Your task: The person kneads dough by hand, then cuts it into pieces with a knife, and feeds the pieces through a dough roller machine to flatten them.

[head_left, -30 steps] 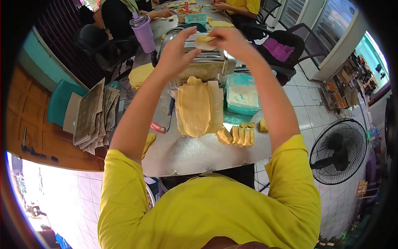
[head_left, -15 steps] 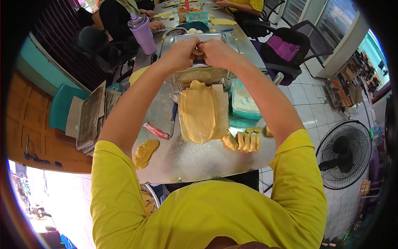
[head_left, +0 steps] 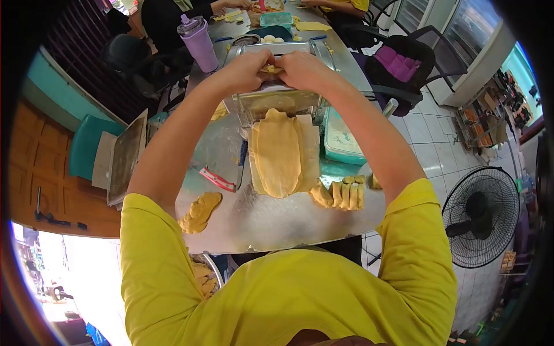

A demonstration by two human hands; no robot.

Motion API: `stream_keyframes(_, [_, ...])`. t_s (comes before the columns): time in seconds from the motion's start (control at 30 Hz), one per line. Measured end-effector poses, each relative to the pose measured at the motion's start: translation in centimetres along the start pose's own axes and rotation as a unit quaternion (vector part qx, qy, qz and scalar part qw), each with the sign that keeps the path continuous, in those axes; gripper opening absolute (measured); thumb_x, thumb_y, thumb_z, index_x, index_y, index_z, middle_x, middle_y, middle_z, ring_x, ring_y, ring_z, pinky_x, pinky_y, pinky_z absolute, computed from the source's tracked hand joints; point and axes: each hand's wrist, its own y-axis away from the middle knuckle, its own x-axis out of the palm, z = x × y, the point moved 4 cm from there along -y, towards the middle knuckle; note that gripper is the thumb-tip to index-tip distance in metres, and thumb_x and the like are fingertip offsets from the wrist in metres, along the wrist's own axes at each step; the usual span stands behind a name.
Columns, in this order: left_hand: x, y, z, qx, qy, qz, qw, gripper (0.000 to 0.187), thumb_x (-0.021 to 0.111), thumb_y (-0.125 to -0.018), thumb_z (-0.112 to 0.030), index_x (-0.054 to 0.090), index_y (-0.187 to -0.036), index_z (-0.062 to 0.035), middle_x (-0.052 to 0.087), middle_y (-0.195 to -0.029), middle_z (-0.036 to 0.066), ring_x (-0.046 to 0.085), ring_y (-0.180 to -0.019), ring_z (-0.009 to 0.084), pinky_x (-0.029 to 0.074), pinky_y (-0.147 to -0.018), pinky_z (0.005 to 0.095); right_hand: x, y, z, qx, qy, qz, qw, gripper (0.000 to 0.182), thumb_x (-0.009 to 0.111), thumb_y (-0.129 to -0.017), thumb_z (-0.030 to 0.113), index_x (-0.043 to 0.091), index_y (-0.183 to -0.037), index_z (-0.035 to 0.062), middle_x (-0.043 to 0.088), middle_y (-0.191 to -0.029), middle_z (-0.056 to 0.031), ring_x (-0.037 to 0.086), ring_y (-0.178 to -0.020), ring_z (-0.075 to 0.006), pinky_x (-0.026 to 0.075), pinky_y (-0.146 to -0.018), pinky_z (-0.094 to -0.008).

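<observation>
My left hand and my right hand meet above the metal dough roller machine. Both are closed, fingers bent round a small yellow piece of dough, partly hidden between them. On the near side of the machine, flat dough sheets lie stacked on pale paper. Several cut dough pieces sit near the right front of the table, and a folded lump of dough is at the left front.
A red-handled tool and a dark-handled knife lie left of the sheets. A teal tub of white powder stands right of them. Behind are a purple tumbler and co-workers' hands. A black fan stands at right.
Both hands stay over the machine, and the dough between them shows more. At the far left, a co-worker's hand has shifted up the table.
</observation>
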Motion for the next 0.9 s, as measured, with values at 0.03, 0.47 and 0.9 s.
stream_keyframes(0.03, [-0.4,0.1,-0.4,0.0,0.0,-0.002,1.0,0.031,0.064,-0.081,-0.006,0.051,-0.109,-0.0021,0.065,-0.098,0.018,0.062,-0.094,0.0332,0.048,-0.078,0.0366,-0.1,0.0,-0.2,-0.013,-0.01,-0.012,1.0,0.023,0.056,-0.082,0.02,0.066,-0.1,0.0119,0.067,-0.091,-0.0156,0.063,-0.088,-0.0336,0.05,-0.078,-0.0437])
stream_keyframes(0.47, [-0.6,0.3,-0.3,0.015,-0.003,-0.023,1.0,0.036,0.063,-0.078,-0.003,0.056,-0.113,-0.0042,0.065,-0.09,0.019,0.063,-0.084,0.0341,0.048,-0.074,0.0365,-0.4,0.5,-0.4,0.002,-0.03,-0.069,0.997,0.022,0.055,-0.078,0.015,0.066,-0.098,0.0095,0.067,-0.092,-0.0137,0.063,-0.086,-0.0338,0.049,-0.076,-0.0442])
stream_keyframes(0.9, [0.4,1.9,-2.0,0.018,-0.054,-0.185,0.981,0.038,0.058,-0.077,0.003,0.049,-0.113,-0.0045,0.063,-0.096,0.017,0.061,-0.089,0.0359,0.047,-0.077,0.0425,-0.4,0.4,0.6,0.011,-0.038,-0.055,0.998,0.015,0.056,-0.082,0.018,0.066,-0.089,0.0091,0.067,-0.089,-0.0118,0.063,-0.085,-0.0321,0.049,-0.075,-0.0422])
